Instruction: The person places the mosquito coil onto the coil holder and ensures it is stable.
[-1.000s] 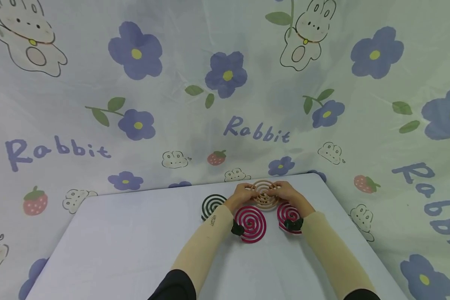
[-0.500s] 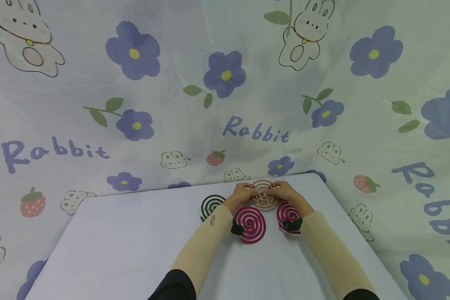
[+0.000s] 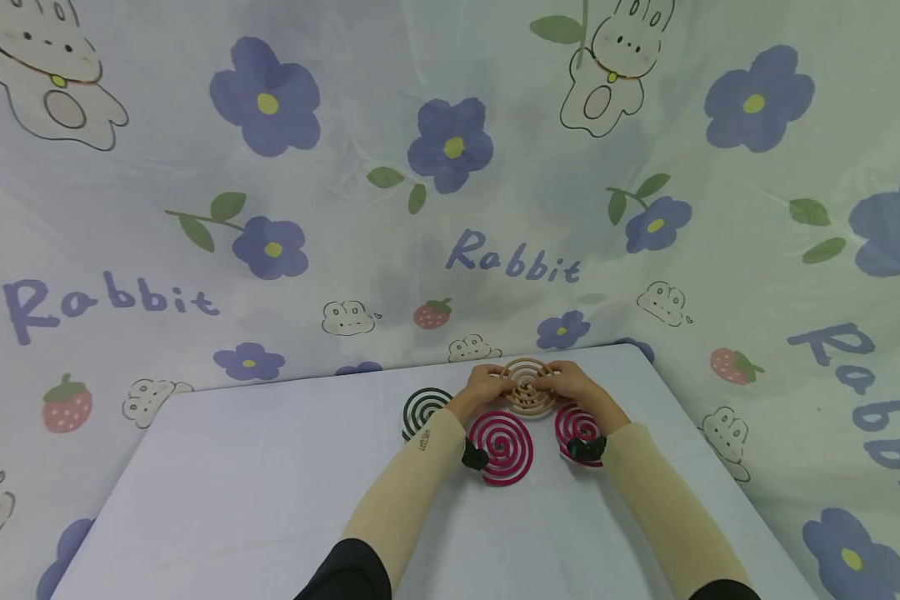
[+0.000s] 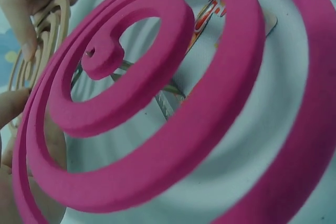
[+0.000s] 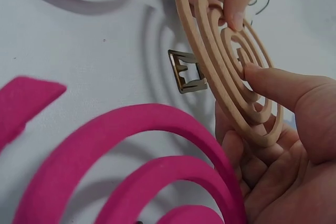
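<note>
A tan mosquito coil (image 3: 528,411) stands tilted at the back of the white table, gripped between both hands. My left hand (image 3: 483,387) holds its left side and my right hand (image 3: 574,386) its right. In the right wrist view, both thumbs press near the centre of the coil (image 5: 218,85), with the other fingers behind it. Close to the coil's back is a small metal stand (image 5: 195,86); how far the two are joined cannot be seen. A pink coil (image 3: 499,450) stands in front of my left hand, its centre on a metal stand (image 4: 164,106).
Another pink coil (image 3: 579,427) is partly behind my right wrist camera. A dark green coil (image 3: 422,410) sits left of my left hand. Through the pink coil shows a flat piece with red and orange print (image 4: 203,19). The patterned cloth (image 3: 390,250) hangs behind the white table (image 3: 270,467).
Both hands keep hold of the tan coil in the same spot. The head view shifts only slightly; the other coils have not moved.
</note>
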Motion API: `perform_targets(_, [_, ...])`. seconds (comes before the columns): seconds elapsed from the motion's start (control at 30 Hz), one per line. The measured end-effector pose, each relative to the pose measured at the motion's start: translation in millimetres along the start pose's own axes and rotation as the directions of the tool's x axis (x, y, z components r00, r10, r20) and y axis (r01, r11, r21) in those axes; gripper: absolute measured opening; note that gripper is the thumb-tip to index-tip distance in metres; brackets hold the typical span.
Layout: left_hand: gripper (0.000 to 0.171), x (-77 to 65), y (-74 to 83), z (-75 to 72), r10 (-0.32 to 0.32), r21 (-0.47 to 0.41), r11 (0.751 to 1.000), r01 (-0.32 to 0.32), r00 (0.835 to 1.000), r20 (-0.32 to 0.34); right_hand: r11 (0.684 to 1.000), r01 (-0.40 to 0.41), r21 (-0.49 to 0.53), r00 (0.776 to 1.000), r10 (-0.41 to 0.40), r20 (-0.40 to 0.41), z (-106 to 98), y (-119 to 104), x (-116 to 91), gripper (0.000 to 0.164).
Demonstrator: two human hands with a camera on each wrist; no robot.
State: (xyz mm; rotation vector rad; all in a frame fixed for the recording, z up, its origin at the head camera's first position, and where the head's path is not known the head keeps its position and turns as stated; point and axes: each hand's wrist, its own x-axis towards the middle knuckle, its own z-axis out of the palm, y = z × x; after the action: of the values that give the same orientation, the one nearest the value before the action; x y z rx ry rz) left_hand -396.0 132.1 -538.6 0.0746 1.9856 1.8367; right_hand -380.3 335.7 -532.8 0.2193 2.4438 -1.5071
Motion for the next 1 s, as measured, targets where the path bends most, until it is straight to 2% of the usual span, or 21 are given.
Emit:
perform_targets(0.17, [0.034,-4.0,3.5,0.6,-0.002,0.014,1.000,0.002,1.000,0.015,1.000,0.008,-0.004,1.000,-0.008,0.009,-0.9,-0.1,-1.6,0.046])
perform_targets(0.47, [0.037,-5.5,-0.5,0.0,-0.001,0.007,1.000,0.001,1.000,0.027,1.000,0.014,0.017,1.000,-0.014,0.014,2.3,2.9,-2.0,0.047])
perform_targets(0.67, [0.036,-5.2,-2.7,0.3,0.008,-0.008,1.000,-0.007,1.000,0.026,1.000,0.008,0.030,1.000,-0.009,0.009,3.9,4.6,-1.6,0.047])
perform_targets(1.0, [0.038,-1.7,-5.7,-0.4,-0.013,-0.015,1.000,0.013,1.000,0.027,0.999,-0.007,0.032,1.000,0.007,0.003,4.5,5.1,-0.5,0.049])
